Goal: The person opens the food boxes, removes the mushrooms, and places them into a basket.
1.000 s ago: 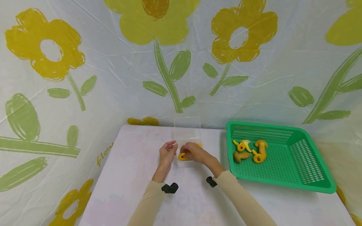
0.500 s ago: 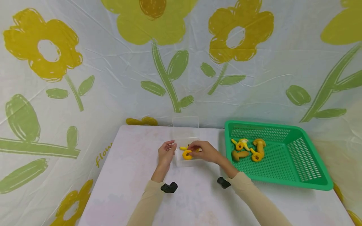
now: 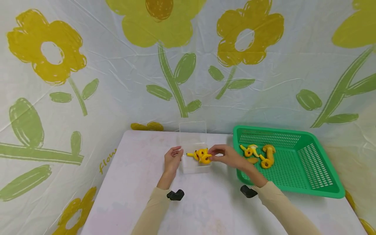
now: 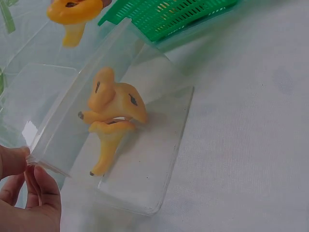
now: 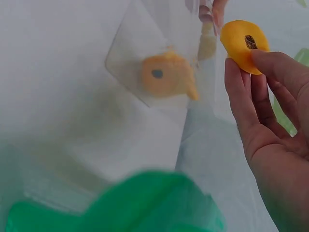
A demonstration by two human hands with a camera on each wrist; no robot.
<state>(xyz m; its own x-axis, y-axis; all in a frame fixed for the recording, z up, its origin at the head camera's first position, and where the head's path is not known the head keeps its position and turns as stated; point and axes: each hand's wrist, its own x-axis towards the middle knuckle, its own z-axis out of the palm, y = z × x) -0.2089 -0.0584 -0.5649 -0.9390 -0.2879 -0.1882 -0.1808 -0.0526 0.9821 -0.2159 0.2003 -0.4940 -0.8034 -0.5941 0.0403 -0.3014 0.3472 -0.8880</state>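
Note:
A clear plastic box (image 3: 194, 169) with its lid raised stands on the table. My left hand (image 3: 172, 159) pinches its left edge between thumb and fingers. Several yellow toy mushrooms lie inside; one in the left wrist view shows a pale stem (image 4: 108, 147) with a dark tip. My right hand (image 3: 227, 156), by the right side of the box, pinches another yellow toy mushroom (image 5: 236, 41) between thumb and fingertips. In the left wrist view this held mushroom (image 4: 73, 34) is up beyond the box wall, its stem pointing down.
A green plastic basket (image 3: 290, 174) stands to the right. It holds yellow toy mushrooms, a brown mushroom (image 3: 269, 153), a curved yellow-and-white piece (image 3: 253, 149), and another brown piece (image 3: 252, 160) partly behind my right arm. A flower-printed cloth hangs behind the table.
My right hand has moved rightward across the box with the yellow toy mushroom, uncovering the mushrooms inside. My left hand stays on the box edge.

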